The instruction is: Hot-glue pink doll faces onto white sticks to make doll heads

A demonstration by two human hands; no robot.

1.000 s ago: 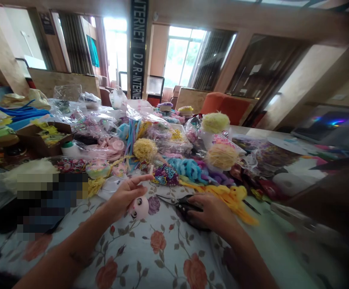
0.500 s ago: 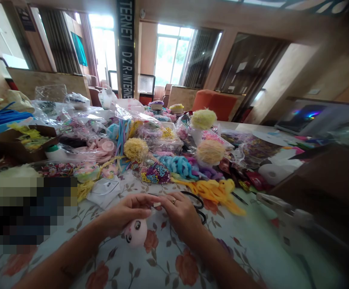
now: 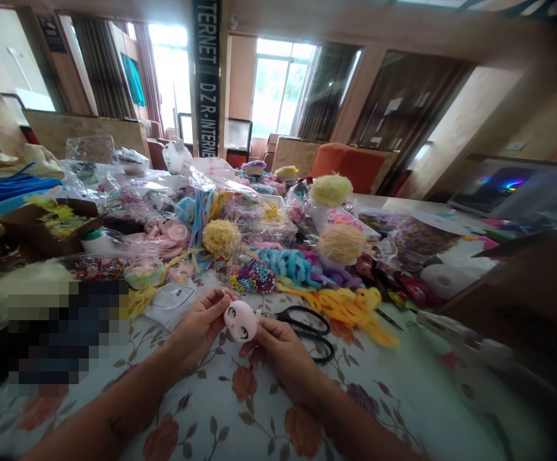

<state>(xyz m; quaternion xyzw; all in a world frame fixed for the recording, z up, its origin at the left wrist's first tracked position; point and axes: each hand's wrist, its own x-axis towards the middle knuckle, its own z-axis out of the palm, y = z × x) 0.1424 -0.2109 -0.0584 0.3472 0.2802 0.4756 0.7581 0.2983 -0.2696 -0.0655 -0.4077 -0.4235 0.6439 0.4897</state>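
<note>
Pink doll face [image 3: 239,321] head-on, eyeline slanting down rightward, pinched by both hands [image 3: 205,320] [image 3: 285,351]

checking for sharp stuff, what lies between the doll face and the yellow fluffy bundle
In the head view, black-handled scissors lie there on the floral cloth, beside the right hand.

From where I stood, the cloth [image 3: 233,416] offered bare room between the forearms [image 3: 120,397]. The doll face [image 3: 241,321], pinched by the left hand [image 3: 206,320] and the right hand [image 3: 282,346], closed the gap between them. Scissors [image 3: 313,331] crowded the right hand's outer side, yellow wool [image 3: 348,307] lying beyond. Straight ahead, a bead bag [image 3: 254,276] and blue wool [image 3: 288,266] barred the way; a white packet [image 3: 169,306] lay beside the left hand.
</note>
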